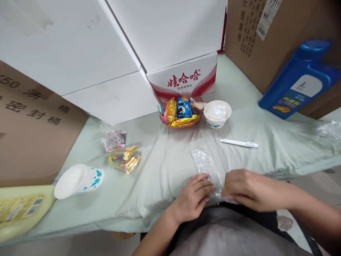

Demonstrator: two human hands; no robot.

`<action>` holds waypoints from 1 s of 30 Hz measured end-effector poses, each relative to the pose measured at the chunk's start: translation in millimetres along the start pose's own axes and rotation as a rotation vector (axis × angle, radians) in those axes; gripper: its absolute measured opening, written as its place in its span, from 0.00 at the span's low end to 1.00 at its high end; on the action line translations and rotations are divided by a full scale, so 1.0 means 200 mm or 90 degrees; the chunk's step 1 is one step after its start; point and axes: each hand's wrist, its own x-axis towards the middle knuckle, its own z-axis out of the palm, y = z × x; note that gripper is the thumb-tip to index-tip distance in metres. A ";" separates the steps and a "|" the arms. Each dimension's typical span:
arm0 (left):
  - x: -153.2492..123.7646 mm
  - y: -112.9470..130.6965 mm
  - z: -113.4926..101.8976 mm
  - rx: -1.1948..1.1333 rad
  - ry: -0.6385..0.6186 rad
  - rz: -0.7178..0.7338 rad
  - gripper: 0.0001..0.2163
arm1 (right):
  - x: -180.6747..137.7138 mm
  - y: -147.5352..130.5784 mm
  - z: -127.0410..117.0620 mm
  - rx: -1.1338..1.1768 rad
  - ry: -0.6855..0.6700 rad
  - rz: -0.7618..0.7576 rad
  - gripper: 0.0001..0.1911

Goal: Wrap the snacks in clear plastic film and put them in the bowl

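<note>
A clear plastic wrapper (204, 161) lies flat on the pale green cloth (165, 160) near the front edge. My left hand (193, 197) rests with fingers stretched out, its tips pressing the wrapper's near end. My right hand (249, 188) is closed over the same end from the right, its fingers curled on the plastic.
A white pen-like stick (239, 143) lies beyond the wrapper. A bowl of packaged snacks (179, 113) and a white bowl (217, 113) stand at the back. Loose snack packets (124, 159), a tipped paper cup (78, 180), a yellow bottle (18, 209), a blue jug (301, 81) and cartons (183, 78) surround the cloth.
</note>
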 end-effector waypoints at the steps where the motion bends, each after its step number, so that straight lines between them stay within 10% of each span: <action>1: 0.00 -0.01 0.00 -0.020 0.007 -0.007 0.16 | 0.05 0.03 -0.02 0.003 0.017 0.019 0.12; 12: 0.00 -0.05 -0.02 -0.153 0.073 -0.134 0.16 | 0.58 0.43 -0.04 -0.170 0.097 0.137 0.09; 21: 0.00 -0.06 -0.01 -0.147 0.111 -0.188 0.15 | 0.64 0.46 0.07 -0.349 0.114 0.197 0.12; 27: 0.02 -0.06 -0.05 -0.043 0.385 -0.229 0.11 | 0.62 0.45 0.11 -0.378 0.125 0.198 0.14; 30: 0.06 -0.11 -0.08 0.073 0.297 -0.112 0.13 | 0.62 0.46 0.10 -0.375 0.129 0.201 0.15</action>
